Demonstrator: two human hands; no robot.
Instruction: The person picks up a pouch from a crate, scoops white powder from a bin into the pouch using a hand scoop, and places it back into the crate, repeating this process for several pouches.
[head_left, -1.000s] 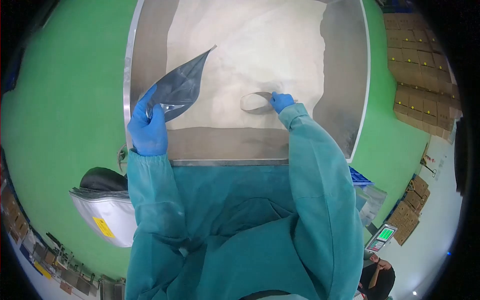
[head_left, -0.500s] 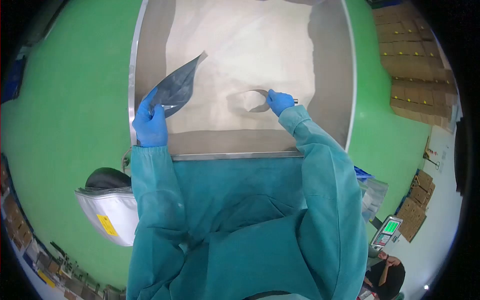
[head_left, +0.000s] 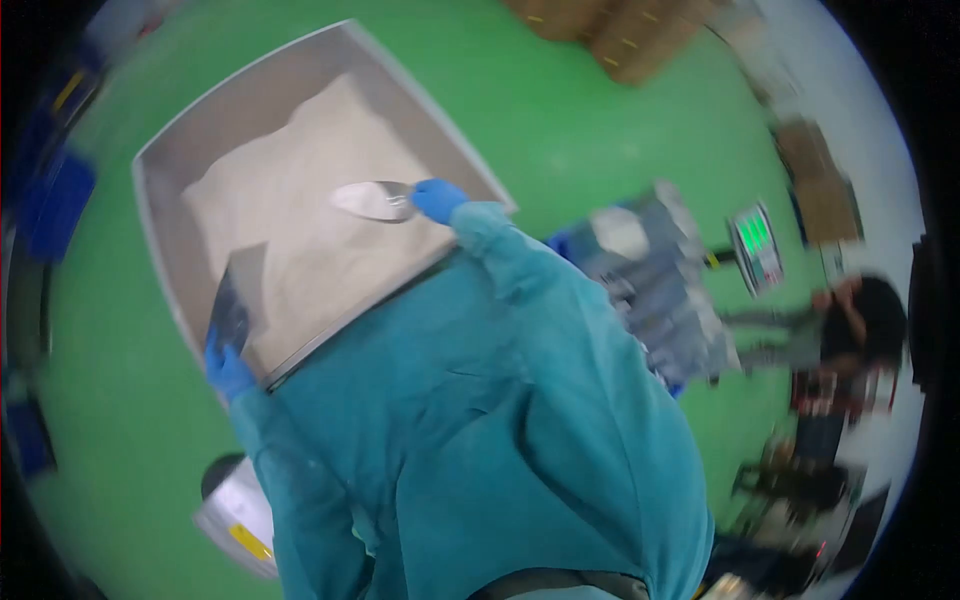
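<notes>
A large metal bin holds pale powder. My right hand, in a blue glove, is closed on the handle of a metal scoop. White powder lies in the scoop, which is above the powder bed near the bin's right side. At the bin's near left corner, my left hand, also gloved in blue, grips the lower end of a grey pouch. The pouch leans upward over the bin's edge; its contents cannot be made out.
Several grey pouches lie to the right, beside a scale with a green display. Another person is at the far right. A white bag with a yellow label is at the lower left. Cardboard boxes stand at the top.
The view has turned, with the bin now tilted and further left. The scoop has come up out of the powder with powder in it. The pouch is still in my left hand.
</notes>
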